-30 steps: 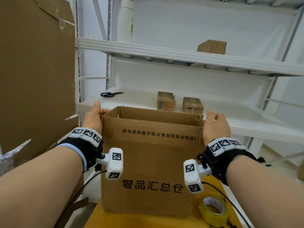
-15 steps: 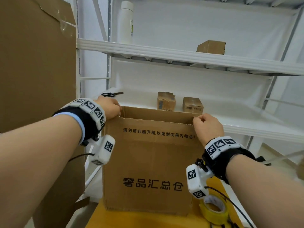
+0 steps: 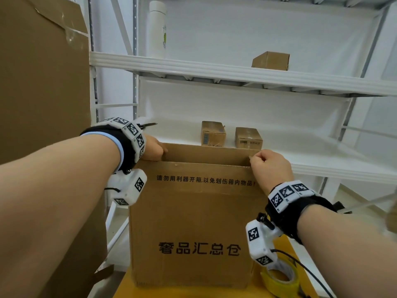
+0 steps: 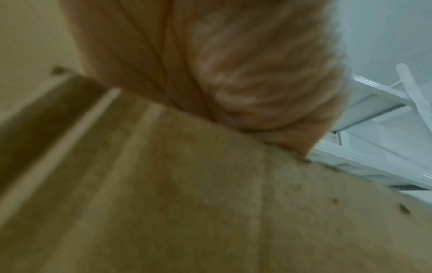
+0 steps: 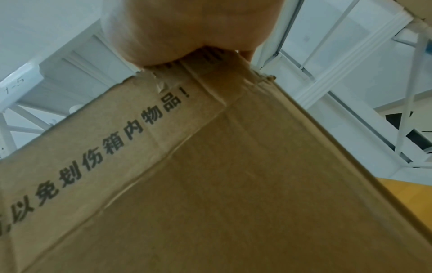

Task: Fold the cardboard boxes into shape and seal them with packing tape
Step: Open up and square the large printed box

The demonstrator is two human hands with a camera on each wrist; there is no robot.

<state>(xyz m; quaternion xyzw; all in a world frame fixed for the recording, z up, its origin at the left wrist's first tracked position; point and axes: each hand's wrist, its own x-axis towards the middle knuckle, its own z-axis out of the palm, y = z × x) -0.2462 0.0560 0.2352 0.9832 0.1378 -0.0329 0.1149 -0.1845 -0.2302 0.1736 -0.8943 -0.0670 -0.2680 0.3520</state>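
Note:
A brown cardboard box (image 3: 193, 222) with black printed characters stands upright on a yellow table (image 3: 122, 291), its top open and its flaps standing up. My left hand (image 3: 153, 148) curls over the top left corner of the box; its fingers reach inside, out of sight. My right hand (image 3: 269, 166) grips the top right corner, fingers curled over the flap edge. The right wrist view has the box's corner (image 5: 233, 166) under the palm (image 5: 187, 27). In the blurred left wrist view my palm (image 4: 233, 73) rests on cardboard (image 4: 210, 203). A roll of yellowish packing tape (image 3: 280, 278) lies right of the box.
White metal shelving (image 3: 236, 72) stands behind the box. Two small cartons (image 3: 212, 134) and black scissors (image 3: 148, 125) lie on the middle shelf; another small carton (image 3: 271, 61) and a white bottle (image 3: 158, 29) are higher up. A tall sheet of cardboard (image 3: 43, 104) fills the left.
Both hands have moved from the outer sides of the box up onto its top corners, and my left forearm has risen. The box itself stays in place.

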